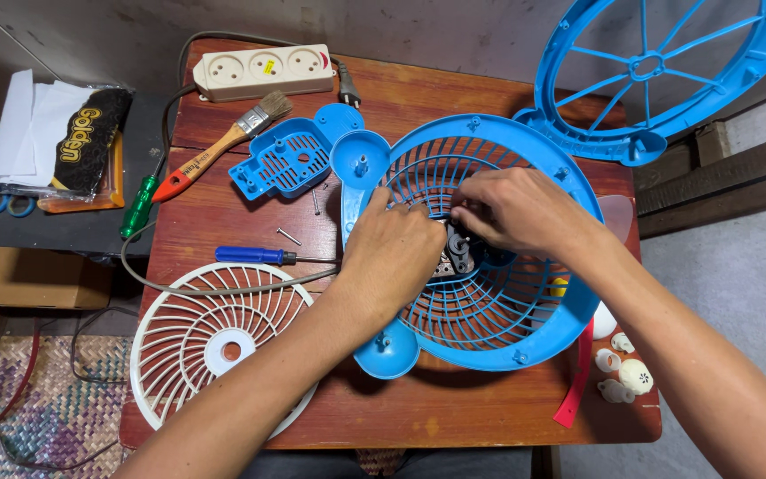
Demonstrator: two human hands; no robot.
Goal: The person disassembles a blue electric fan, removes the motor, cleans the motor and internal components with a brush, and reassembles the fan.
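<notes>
A round blue plastic fan housing point(489, 333) with a slatted grille lies on the wooden table point(418, 408). At its centre sits a black motor part point(459, 253). My left hand point(389, 257) rests on the grille's left side, fingers curled at the black part. My right hand point(511, 211) reaches in from the right, its fingertips pinched at the top of the same black part. What the fingertips hold is hidden.
A white fan grille point(214, 341), a blue-handled screwdriver point(254, 255), a green screwdriver point(141, 206), a paintbrush point(223, 146), a blue cover plate point(290, 160), loose screws point(288, 236) and a power strip point(263, 71) lie left. A blue spoked frame point(658, 71) leans at the back right. White knobs point(627, 368) sit right.
</notes>
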